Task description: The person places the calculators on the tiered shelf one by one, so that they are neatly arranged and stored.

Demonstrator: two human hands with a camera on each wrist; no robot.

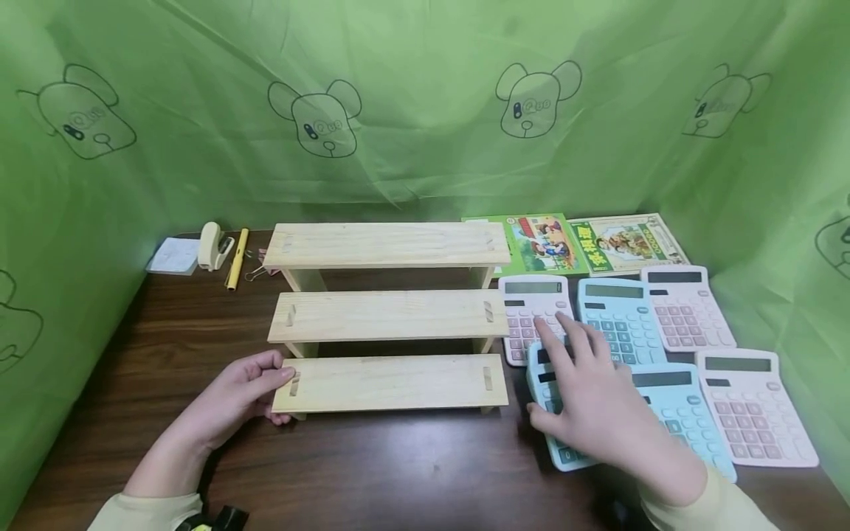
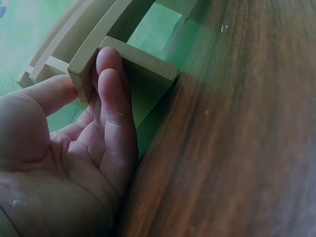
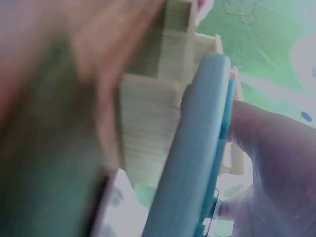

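Pale wooden three-tier shelf: stood assembled, centred.
Pink and blue plastic calculators: all lay right, off its tiers; work seemed barely begun.
Right hand: fingers spread over the front-left blue calculator; grip unclear.
Left hand: fingers pinched the lowest tier's left end.

The right hand partly hides a blue calculator; the shelf, a green book.
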